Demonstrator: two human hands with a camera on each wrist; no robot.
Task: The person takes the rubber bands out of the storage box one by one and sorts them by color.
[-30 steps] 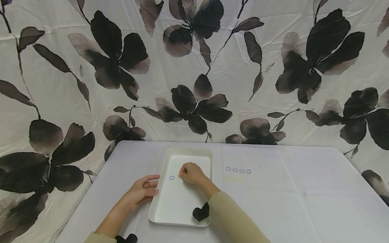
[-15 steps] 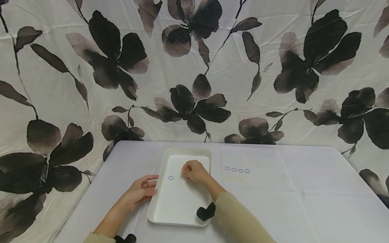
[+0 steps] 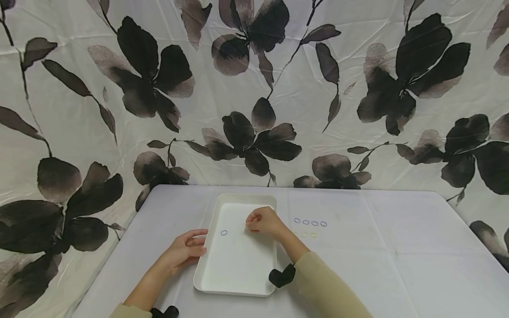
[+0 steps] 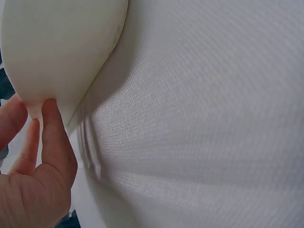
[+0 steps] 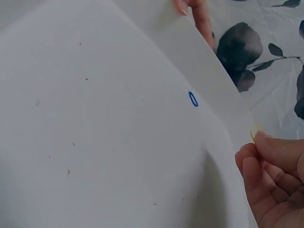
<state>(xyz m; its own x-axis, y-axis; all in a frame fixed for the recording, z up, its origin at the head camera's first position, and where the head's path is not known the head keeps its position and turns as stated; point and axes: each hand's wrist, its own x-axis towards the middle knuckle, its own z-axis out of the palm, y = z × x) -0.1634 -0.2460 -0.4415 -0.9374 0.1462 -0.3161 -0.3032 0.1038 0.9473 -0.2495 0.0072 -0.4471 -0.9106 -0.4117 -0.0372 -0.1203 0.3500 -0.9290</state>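
My right hand (image 3: 265, 221) is over the far right part of a white rectangular tray (image 3: 234, 282). Between its thumb and index finger it pinches a small thin yellow ring (image 5: 252, 132), best seen in the right wrist view. A single small blue ring (image 5: 193, 99) lies on the tray floor near the left wall, left of that hand. At the tray's left side, my left hand (image 3: 180, 251) touches the outer wall with its fingertips. The left wrist view shows those fingers (image 4: 54, 137) extended and spread against the tray's edge.
Right of the tray, on the white tablecloth (image 3: 358, 274), lies a row of several blue rings (image 3: 314, 223). Yellow rings (image 3: 313, 235) form a shorter row just in front, partly behind my right wrist. A floral curtain (image 3: 246, 88) hangs behind the table.
My right hand has moved right and slightly away across the tray, pinching the yellow ring. My left hand and the blue ring in the tray have stayed in place.
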